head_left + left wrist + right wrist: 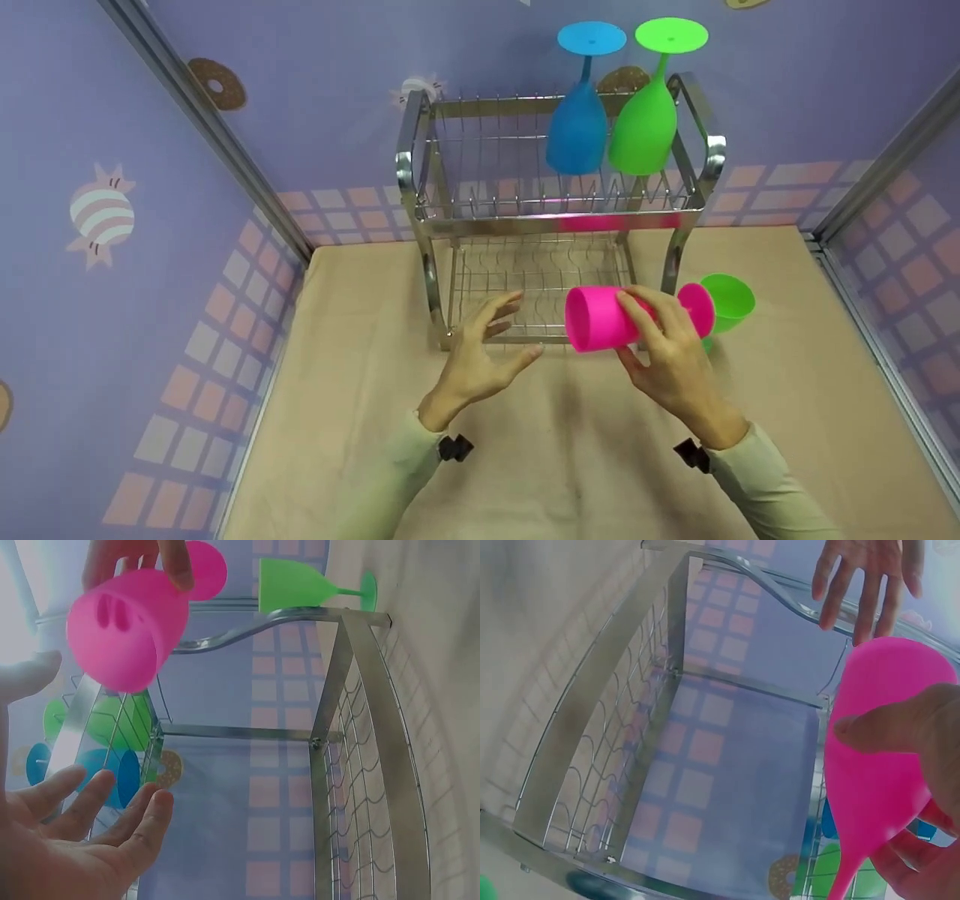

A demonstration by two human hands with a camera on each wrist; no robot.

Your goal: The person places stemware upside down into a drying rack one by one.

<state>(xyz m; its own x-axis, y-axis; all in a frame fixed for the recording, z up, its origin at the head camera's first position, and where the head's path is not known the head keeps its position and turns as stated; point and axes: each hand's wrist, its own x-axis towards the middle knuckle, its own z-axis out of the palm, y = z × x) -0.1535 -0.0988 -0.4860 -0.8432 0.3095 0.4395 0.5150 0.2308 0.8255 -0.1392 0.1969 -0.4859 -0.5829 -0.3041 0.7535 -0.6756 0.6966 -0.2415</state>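
Lying sideways, pink goblet (602, 319) occupies gripping right hand (675, 360); empty left hand (478, 361) spreads nearby.

- Right hand (675, 364) grips bright-pink stemmed plastic goblet (606, 321), sideways
- Left hand (477, 360) hovers left
- Far: silver two-tier metal rack (510, 226), blue (577, 135) and green stemmed plastic goblets (643, 136) inverted, right

In the head view, the right hand (675, 364) hid most of the stem of the pink goblet (604, 319), whose foot (696, 310) covered part of the green goblet (732, 300) on the counter (360, 337). Both sleeves (772, 476) ran off the bottom edge. The right wrist view cut off the pink foot and left the blue goblet (577, 135) mostly hidden. The left wrist view cropped the left hand (90, 840).
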